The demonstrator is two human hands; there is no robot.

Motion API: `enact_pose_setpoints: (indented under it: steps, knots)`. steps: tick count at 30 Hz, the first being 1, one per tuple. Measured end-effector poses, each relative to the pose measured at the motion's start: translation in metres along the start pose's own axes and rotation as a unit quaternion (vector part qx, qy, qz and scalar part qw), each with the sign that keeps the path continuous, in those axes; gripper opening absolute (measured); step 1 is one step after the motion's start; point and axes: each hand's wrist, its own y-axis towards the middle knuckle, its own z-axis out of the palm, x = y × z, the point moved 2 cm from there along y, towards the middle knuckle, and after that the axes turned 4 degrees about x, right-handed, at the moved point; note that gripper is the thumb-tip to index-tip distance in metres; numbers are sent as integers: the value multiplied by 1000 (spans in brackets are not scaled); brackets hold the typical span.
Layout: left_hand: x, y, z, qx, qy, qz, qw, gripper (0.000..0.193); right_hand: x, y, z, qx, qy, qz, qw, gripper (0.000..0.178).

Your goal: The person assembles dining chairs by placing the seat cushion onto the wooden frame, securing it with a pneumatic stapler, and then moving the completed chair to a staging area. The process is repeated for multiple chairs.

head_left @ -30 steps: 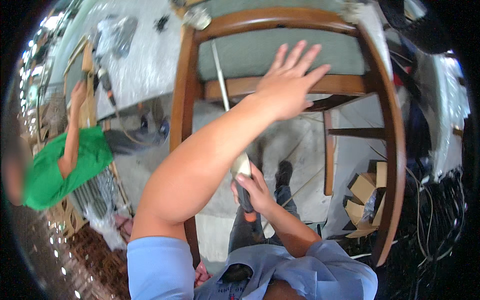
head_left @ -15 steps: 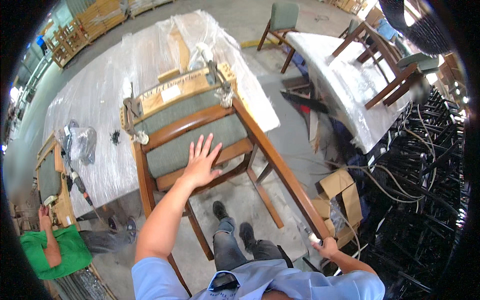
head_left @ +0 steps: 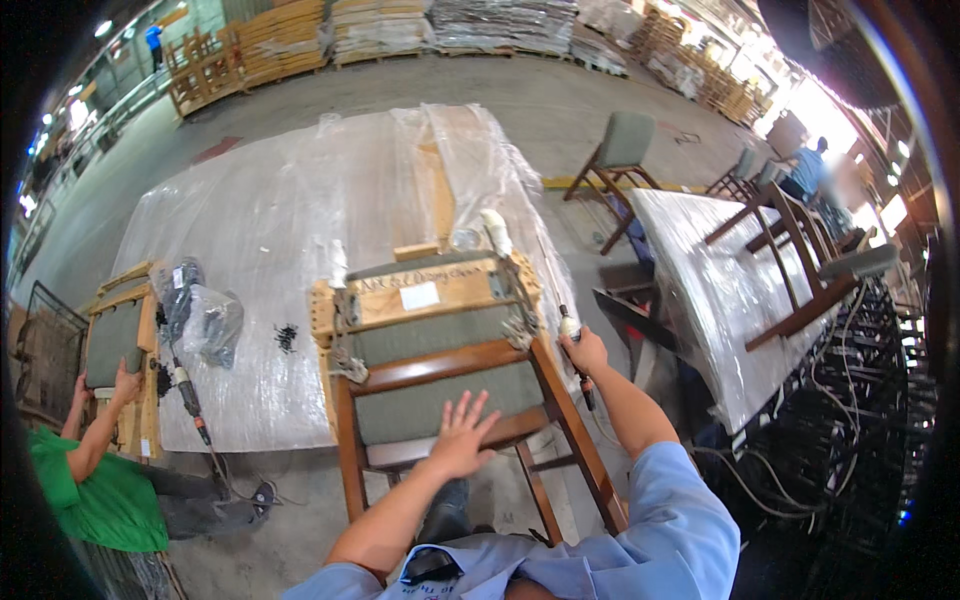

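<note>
A brown wooden chair [head_left: 582, 425] with grey-green upholstery leans against the wrapped table. My left hand [head_left: 462, 438] lies on it with fingers spread, across the grey-green pad [head_left: 400, 412] and the wooden rail below. To the right of the chair, my right hand [head_left: 586, 350] is wrapped round a power screwdriver [head_left: 568, 324], its dark tip pointing down. Beyond the chair's top rail sits a light wooden jig [head_left: 380, 305] holding another grey-green pad [head_left: 430, 335]. A clamp with a white-wrapped handle [head_left: 497, 232] stands at the jig's right, another [head_left: 338, 262] at its left.
Plastic film covers the large table [head_left: 230, 230]; on it lie black screws [head_left: 286, 338], plastic bags [head_left: 212, 325] and another power screwdriver [head_left: 188, 395]. A co-worker in green [head_left: 100, 490] handles a pad at left. Chairs stand on a wrapped table [head_left: 690, 290] at right, near dark metal frames [head_left: 800, 510].
My right hand has moved forward with the screwdriver, from the near end of the chair to beside the jig. My left hand stays spread on the chair. The view has tilted up.
</note>
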Motion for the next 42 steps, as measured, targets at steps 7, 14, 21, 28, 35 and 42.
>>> enact_pose_setpoints:
  steps: [7, 14, 21, 28, 35, 42]
  knots:
    - [10, -8, -3, -9, -78, -18, 997, 77, 50, 75, 19, 177, -81, -6, 981, 59]
    - [10, 6, 1, -19, -130, 18, 991, 68, 126, 194, -34, -56, -19, -131, 990, 62]
    - [25, 0, -42, -158, -267, -15, 951, 47, 312, 183, -27, 150, 371, -21, 916, 45]
    - [111, 5, -244, -602, -227, -132, 754, 21, 290, 146, -91, 18, 458, -140, 878, 45]
    - [297, 86, -241, -472, -333, -303, 758, 43, 271, 38, -143, -27, 274, -301, 913, 37]
    - [287, 105, -258, -441, -542, -238, 675, 27, 279, 32, -125, -217, 252, -285, 899, 31]
